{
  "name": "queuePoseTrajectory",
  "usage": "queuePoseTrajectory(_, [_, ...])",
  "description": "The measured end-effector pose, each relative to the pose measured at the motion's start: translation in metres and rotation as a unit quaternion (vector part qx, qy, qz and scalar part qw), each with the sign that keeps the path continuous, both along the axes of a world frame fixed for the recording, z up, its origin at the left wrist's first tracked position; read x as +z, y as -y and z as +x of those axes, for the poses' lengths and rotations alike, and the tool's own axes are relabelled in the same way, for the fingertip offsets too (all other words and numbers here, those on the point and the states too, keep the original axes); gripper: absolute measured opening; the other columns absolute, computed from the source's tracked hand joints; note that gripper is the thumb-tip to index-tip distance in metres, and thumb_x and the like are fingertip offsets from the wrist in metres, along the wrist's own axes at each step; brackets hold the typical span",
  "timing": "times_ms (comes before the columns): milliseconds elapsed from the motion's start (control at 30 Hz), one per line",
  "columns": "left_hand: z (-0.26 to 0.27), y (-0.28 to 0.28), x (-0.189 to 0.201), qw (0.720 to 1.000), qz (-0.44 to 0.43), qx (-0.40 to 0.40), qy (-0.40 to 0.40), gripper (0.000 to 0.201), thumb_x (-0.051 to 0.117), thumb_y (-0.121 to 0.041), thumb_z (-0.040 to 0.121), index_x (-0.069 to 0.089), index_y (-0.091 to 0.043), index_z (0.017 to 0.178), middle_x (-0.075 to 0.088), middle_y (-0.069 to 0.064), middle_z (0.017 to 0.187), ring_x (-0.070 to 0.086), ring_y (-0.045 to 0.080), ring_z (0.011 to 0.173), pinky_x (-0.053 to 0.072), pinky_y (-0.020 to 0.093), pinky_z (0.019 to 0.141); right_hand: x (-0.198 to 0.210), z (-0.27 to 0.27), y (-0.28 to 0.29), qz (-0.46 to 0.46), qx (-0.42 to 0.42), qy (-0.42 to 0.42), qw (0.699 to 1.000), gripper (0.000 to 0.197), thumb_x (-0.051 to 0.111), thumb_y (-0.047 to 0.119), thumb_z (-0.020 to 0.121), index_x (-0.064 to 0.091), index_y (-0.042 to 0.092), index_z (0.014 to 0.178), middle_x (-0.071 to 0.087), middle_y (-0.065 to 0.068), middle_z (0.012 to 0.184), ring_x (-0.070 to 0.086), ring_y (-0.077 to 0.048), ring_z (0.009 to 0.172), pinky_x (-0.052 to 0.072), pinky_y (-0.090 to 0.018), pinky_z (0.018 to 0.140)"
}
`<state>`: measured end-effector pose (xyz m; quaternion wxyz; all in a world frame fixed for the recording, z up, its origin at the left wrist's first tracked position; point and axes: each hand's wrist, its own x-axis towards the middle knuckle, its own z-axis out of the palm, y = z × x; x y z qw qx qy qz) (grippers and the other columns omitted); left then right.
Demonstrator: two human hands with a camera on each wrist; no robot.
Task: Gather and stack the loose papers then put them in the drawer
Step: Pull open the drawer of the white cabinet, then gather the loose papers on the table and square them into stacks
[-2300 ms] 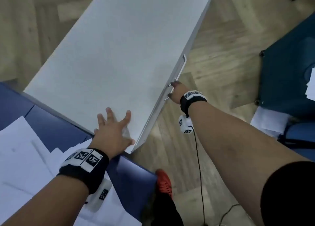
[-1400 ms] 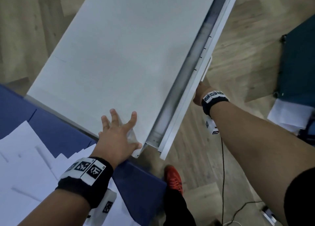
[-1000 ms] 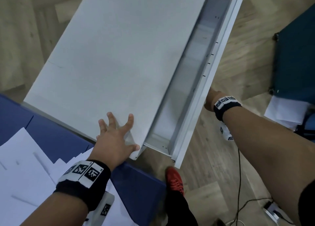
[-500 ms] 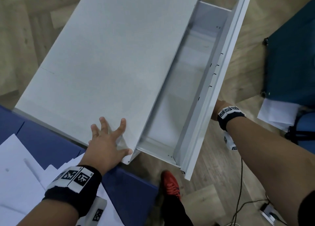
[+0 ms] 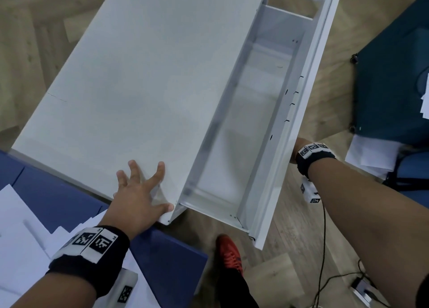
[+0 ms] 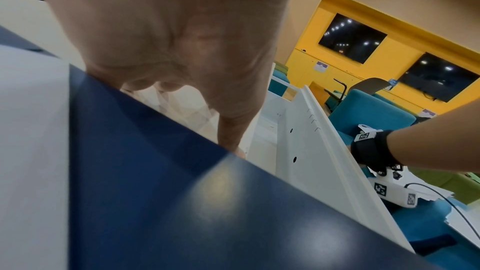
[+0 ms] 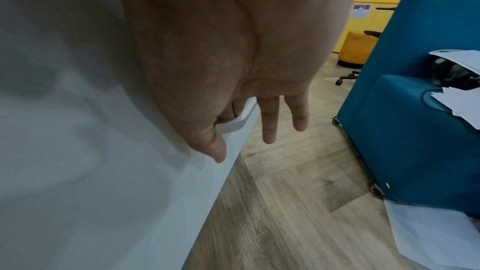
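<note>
Loose white papers (image 5: 21,233) lie spread on the dark blue table (image 5: 167,256) at the lower left. Beside it stands a white cabinet (image 5: 139,75) with its top drawer (image 5: 243,126) pulled far out; the drawer's inside shows nothing in it. My left hand (image 5: 139,191) presses flat with spread fingers on the cabinet top near its front corner; its palm (image 6: 168,38) fills the left wrist view. My right hand (image 5: 299,145) is mostly hidden behind the drawer front. In the right wrist view two of its fingers hook behind the drawer handle (image 7: 237,123) while two others (image 7: 270,122) hang straight.
A teal armchair (image 5: 394,87) stands at the right with more white sheets (image 5: 371,156) at its base and on its seat (image 7: 457,106). My red shoe (image 5: 228,254) is below the drawer's near end. A black cable (image 5: 323,249) runs over the wooden floor.
The drawer went from closed to pulled far out, my right hand travelling with its handle. My left hand stayed pressed on the cabinet top.
</note>
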<state>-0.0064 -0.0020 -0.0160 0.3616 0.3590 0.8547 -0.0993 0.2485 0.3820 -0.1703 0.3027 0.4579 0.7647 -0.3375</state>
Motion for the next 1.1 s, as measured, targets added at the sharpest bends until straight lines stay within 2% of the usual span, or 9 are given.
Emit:
queuePoseTrajectory(100, [0.0, 0.002, 0.0, 1.0, -0.004, 0.002, 0.003, 0.109, 0.071, -0.066, 0.09, -0.008, -0.055, 0.164, -0.023, 0.02, 0.173, -0.015, 0.055, 0.158, 0.027, 0.059, 0.128, 0.035, -0.004, 0.013, 0.016, -0.024, -0.032, 0.999, 0.03, 0.052, 0.003, 0.108, 0.06, -0.004, 0.136, 0.059, -0.009, 0.133, 0.049, -0.019, 0.107, 0.043, -0.015, 0.082])
queuePoseTrajectory(233, [-0.001, 0.004, -0.001, 1.0, 0.021, 0.015, 0.008, 0.109, 0.074, -0.064, 0.089, -0.005, -0.056, 0.164, -0.022, 0.02, 0.175, -0.015, 0.055, 0.158, 0.025, 0.063, 0.128, 0.06, 0.017, 0.024, 0.098, -0.17, -0.13, 0.972, 0.023, 0.056, 0.008, 0.103, 0.07, 0.008, 0.121, 0.067, -0.021, 0.128, 0.064, -0.041, 0.118, 0.051, -0.045, 0.102])
queuePoseTrajectory(367, [0.0, 0.004, 0.0, 0.999, 0.02, 0.031, 0.017, 0.109, 0.076, -0.061, 0.089, -0.003, -0.058, 0.164, -0.023, 0.019, 0.175, -0.016, 0.055, 0.159, 0.021, 0.066, 0.128, 0.08, 0.021, 0.061, 0.035, -0.446, -0.256, 0.857, 0.043, 0.053, 0.033, 0.1, 0.06, 0.013, 0.137, 0.07, -0.005, 0.118, 0.068, -0.031, 0.111, 0.059, -0.052, 0.093])
queuePoseTrajectory(467, [0.001, 0.002, 0.003, 0.999, 0.013, 0.036, 0.012, 0.11, 0.075, -0.06, 0.089, -0.005, -0.058, 0.164, -0.026, 0.017, 0.175, -0.016, 0.053, 0.16, 0.021, 0.066, 0.128, 0.077, 0.02, 0.107, 0.035, -0.355, -0.219, 0.908, 0.068, 0.063, 0.052, 0.085, 0.041, 0.032, 0.146, 0.067, -0.012, 0.129, 0.068, -0.04, 0.112, 0.06, -0.067, 0.09])
queuePoseTrajectory(600, [0.017, 0.009, 0.019, 0.999, 0.008, 0.009, -0.03, 0.097, 0.062, -0.06, 0.096, -0.001, -0.044, 0.168, -0.01, 0.021, 0.177, 0.002, 0.05, 0.162, 0.022, 0.063, 0.127, 0.094, 0.002, 0.134, 0.064, -0.33, -0.161, 0.928, 0.084, 0.055, 0.019, 0.106, -0.001, 0.021, 0.169, 0.044, -0.027, 0.158, 0.052, -0.049, 0.137, 0.045, -0.056, 0.114])
queuePoseTrajectory(733, [0.052, 0.052, 0.054, 0.995, 0.085, 0.009, -0.043, 0.082, 0.049, -0.066, 0.101, 0.01, -0.041, 0.169, 0.005, 0.012, 0.179, 0.003, 0.041, 0.164, 0.012, 0.064, 0.129, 0.118, -0.006, 0.131, 0.105, -0.278, -0.123, 0.947, 0.086, 0.07, 0.013, 0.097, 0.016, -0.003, 0.162, 0.043, -0.03, 0.156, 0.049, -0.045, 0.14, 0.041, -0.048, 0.115])
queuePoseTrajectory(867, [0.087, 0.15, 0.098, 0.988, 0.14, 0.065, -0.018, 0.081, 0.036, -0.079, 0.096, 0.027, -0.041, 0.166, 0.007, 0.003, 0.18, -0.002, 0.031, 0.166, 0.015, 0.059, 0.131, 0.157, -0.036, 0.176, 0.167, -0.104, -0.133, 0.971, 0.097, 0.07, 0.03, 0.099, 0.006, 0.005, 0.168, 0.01, -0.021, 0.175, 0.014, -0.034, 0.162, 0.018, -0.049, 0.131])
queuePoseTrajectory(967, [0.112, 0.257, 0.117, 0.975, 0.139, 0.176, -0.008, 0.105, 0.016, -0.101, 0.076, 0.043, -0.043, 0.159, 0.017, -0.003, 0.178, 0.008, 0.024, 0.166, 0.017, 0.049, 0.133, 0.184, -0.066, 0.255, 0.075, 0.03, -0.219, 0.972, 0.08, 0.068, 0.027, 0.102, 0.024, 0.006, 0.165, 0.023, -0.016, 0.173, 0.023, -0.029, 0.16, 0.02, -0.041, 0.13])
queuePoseTrajectory(1100, [0.148, 0.408, 0.117, 0.902, 0.124, 0.412, -0.034, 0.073, 0.058, -0.076, 0.09, 0.05, -0.039, 0.153, 0.031, -0.004, 0.173, 0.026, 0.02, 0.161, 0.026, 0.045, 0.13, 0.197, -0.091, 0.362, -0.024, 0.162, -0.189, 0.968, 0.078, 0.073, 0.041, 0.097, 0.038, 0.01, 0.159, 0.046, -0.013, 0.159, 0.048, -0.034, 0.143, 0.043, -0.046, 0.116])
